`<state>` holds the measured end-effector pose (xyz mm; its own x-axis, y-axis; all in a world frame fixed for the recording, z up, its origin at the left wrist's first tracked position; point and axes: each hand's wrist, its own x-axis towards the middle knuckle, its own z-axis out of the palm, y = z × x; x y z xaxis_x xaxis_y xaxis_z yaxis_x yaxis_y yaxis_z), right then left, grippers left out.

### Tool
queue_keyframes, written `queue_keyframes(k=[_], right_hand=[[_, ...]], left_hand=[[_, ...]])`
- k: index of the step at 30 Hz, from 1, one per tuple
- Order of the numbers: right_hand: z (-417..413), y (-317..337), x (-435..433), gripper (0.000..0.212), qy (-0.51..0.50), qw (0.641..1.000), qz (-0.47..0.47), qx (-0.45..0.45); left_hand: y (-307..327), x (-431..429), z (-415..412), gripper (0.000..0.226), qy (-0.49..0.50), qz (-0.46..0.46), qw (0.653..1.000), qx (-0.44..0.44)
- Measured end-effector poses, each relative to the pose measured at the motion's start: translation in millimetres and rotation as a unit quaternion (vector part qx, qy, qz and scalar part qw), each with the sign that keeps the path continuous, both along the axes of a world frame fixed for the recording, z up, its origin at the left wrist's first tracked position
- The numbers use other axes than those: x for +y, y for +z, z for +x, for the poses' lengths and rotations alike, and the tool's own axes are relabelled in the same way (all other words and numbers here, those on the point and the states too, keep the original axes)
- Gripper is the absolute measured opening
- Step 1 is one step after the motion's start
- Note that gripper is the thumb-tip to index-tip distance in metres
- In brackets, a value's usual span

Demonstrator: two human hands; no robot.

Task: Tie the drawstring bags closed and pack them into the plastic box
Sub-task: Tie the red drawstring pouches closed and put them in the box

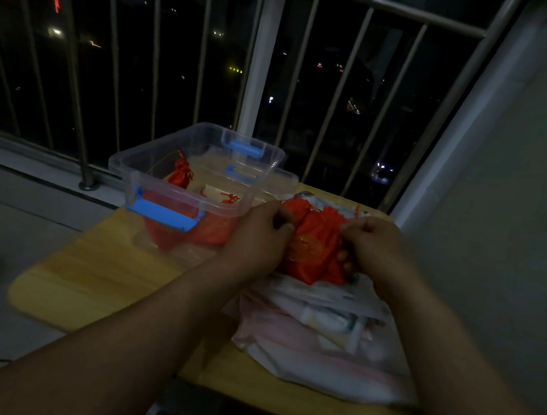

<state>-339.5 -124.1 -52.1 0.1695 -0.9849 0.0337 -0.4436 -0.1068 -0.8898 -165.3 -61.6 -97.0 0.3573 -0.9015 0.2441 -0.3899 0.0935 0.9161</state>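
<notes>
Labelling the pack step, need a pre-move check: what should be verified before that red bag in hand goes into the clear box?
1. Both left hand and right hand grip the red bag: ok.
2. Bag tied closed: cannot tell, fingers cover its mouth.
3. Top of plastic box open: ok.
4. Room left beside the packed bags: ok.
5. Box stands right beside left hand: ok.
</notes>
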Motion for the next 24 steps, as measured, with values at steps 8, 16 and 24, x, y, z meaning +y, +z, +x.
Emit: queue_keyframes(k=[8, 16, 24], right_hand=[[-6, -17, 6, 0.023, 0.013, 0.999, 0.035, -0.03], [-3, -11, -1, 0.011, 0.046, 0.992, -0.002, -0.116], [-24, -6, 13, 0.031, 0.141, 0.926, 0.144, -0.32]], left_hand=[[-8, 0, -10, 0.008, -0.022, -0.014, 0.996, -0.09], [-5, -3, -14, 0.012, -0.012, -0.034, 0.997, -0.074], [16, 6, -28, 0.039, -0.1, 0.03, 0.984, 0.143]])
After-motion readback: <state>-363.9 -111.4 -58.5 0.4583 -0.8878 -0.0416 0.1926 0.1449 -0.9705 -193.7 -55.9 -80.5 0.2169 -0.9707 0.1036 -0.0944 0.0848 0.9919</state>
